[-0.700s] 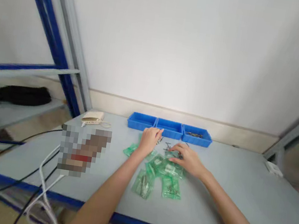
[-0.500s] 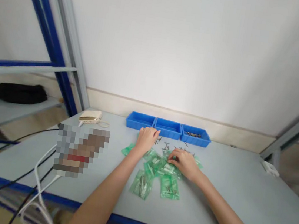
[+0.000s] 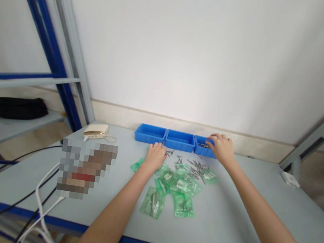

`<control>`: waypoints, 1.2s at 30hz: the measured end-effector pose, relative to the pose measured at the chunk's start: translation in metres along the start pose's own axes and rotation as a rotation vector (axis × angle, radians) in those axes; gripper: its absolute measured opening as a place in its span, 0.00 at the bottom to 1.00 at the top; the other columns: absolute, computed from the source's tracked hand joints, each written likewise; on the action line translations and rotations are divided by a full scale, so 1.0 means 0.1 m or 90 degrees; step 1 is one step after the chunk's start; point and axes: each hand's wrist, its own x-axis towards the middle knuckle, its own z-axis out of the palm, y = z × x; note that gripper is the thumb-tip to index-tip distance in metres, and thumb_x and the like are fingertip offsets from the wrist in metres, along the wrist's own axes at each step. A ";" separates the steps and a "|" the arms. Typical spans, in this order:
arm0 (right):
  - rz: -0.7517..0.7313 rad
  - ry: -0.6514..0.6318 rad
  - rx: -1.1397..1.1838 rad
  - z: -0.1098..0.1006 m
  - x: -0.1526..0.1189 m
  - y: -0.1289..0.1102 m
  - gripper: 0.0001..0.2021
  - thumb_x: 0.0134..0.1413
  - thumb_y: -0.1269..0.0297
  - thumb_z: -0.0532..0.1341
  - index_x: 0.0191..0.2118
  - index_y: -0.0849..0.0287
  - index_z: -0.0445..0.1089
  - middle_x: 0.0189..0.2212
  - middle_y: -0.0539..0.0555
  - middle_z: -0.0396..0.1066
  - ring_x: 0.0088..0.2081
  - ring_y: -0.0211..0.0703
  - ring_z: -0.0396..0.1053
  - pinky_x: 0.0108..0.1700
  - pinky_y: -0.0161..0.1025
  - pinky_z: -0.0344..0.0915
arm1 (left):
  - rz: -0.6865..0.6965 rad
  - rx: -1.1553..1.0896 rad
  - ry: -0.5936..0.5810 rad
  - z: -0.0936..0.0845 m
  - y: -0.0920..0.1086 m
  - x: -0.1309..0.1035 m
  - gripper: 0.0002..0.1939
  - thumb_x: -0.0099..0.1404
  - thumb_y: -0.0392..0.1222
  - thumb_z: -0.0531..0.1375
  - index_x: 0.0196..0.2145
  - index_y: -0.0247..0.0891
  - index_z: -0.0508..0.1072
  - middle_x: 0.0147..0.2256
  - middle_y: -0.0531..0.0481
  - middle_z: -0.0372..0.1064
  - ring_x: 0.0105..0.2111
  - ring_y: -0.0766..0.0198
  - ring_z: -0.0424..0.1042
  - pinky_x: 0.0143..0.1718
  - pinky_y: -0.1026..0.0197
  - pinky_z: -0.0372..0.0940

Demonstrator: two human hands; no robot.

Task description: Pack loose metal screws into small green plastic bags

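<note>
From where I'm standing, the pale grey desk (image 3: 227,216) is stretching below a plain white wall (image 3: 190,52), which is rising at twelve o'clock as the person faces it. Three blue bins are lining up end to end towards the wall; the one at one o'clock (image 3: 199,149) is holding metal screws (image 3: 204,145).

The right hand (image 3: 221,148) is hovering over that bin, its grip standing partly open, with nothing I can see in it. The left hand (image 3: 156,155) is resting palm-down near twelve, beside a few loose screws (image 3: 170,153); its fingers are hiding its grip, so I can't tell how open it is or what it's holding.

Green bags (image 3: 181,184) of metal pieces are lying mid-desk, more screws (image 3: 197,169) spilling loosely beside them. A cream device (image 3: 96,131) is sitting at ten o'clock, a pixelated patch is covering something at nine, cables (image 3: 39,196) are trailing at eight, and a white block (image 3: 290,179) is lying at two. Beyond ten, black cloth (image 3: 11,108) is lying on a shelf (image 3: 18,126).
</note>
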 end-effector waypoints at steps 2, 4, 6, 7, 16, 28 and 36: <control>0.012 0.032 -0.016 0.06 -0.14 -0.06 0.12 0.58 0.62 0.52 0.37 0.56 0.72 0.41 0.57 0.69 0.39 0.46 0.64 0.35 0.39 0.53 | 0.009 0.003 -0.004 0.01 -0.01 0.01 0.09 0.63 0.36 0.49 0.36 0.34 0.68 0.40 0.40 0.65 0.43 0.50 0.61 0.41 0.52 0.53; -0.001 0.038 0.014 0.12 -0.34 -0.18 0.13 0.60 0.62 0.50 0.38 0.57 0.71 0.39 0.56 0.70 0.38 0.44 0.64 0.35 0.38 0.53 | 0.014 0.004 -0.009 0.01 -0.01 0.01 0.09 0.63 0.34 0.49 0.35 0.34 0.68 0.40 0.39 0.65 0.43 0.50 0.61 0.41 0.52 0.53; -0.020 0.030 0.048 0.16 -0.53 -0.32 0.13 0.60 0.63 0.49 0.38 0.57 0.71 0.37 0.55 0.70 0.38 0.43 0.65 0.36 0.38 0.53 | 0.014 0.002 -0.008 0.00 -0.01 0.00 0.08 0.62 0.34 0.50 0.37 0.34 0.68 0.40 0.39 0.65 0.43 0.50 0.60 0.41 0.51 0.52; -0.032 0.018 0.062 0.17 -0.61 -0.38 0.13 0.60 0.63 0.49 0.37 0.57 0.71 0.36 0.55 0.71 0.37 0.43 0.65 0.36 0.38 0.53 | 0.014 0.000 -0.005 0.00 0.00 -0.01 0.08 0.61 0.34 0.50 0.37 0.34 0.67 0.40 0.39 0.65 0.43 0.50 0.60 0.41 0.51 0.52; -0.085 -0.055 0.157 0.14 -0.73 -0.55 0.12 0.60 0.64 0.50 0.34 0.55 0.71 0.31 0.51 0.73 0.36 0.44 0.65 0.37 0.39 0.51 | -0.004 -0.009 -0.023 -0.04 0.02 -0.01 0.15 0.60 0.28 0.47 0.43 0.35 0.66 0.40 0.41 0.67 0.44 0.50 0.61 0.42 0.51 0.50; -0.095 -0.077 0.249 0.09 -0.75 -0.54 0.13 0.61 0.62 0.49 0.36 0.56 0.71 0.35 0.52 0.74 0.37 0.42 0.66 0.38 0.40 0.50 | -0.007 -0.305 0.039 -0.09 -0.24 0.14 0.06 0.56 0.32 0.58 0.33 0.37 0.68 0.29 0.52 0.68 0.33 0.65 0.67 0.37 0.63 0.58; -0.103 -0.103 0.261 0.07 -0.76 -0.60 0.13 0.60 0.63 0.49 0.35 0.56 0.71 0.35 0.52 0.74 0.37 0.42 0.67 0.38 0.40 0.51 | 0.025 -0.146 -0.020 -0.07 -0.28 0.06 0.05 0.56 0.37 0.60 0.33 0.41 0.71 0.39 0.50 0.66 0.44 0.57 0.62 0.44 0.57 0.54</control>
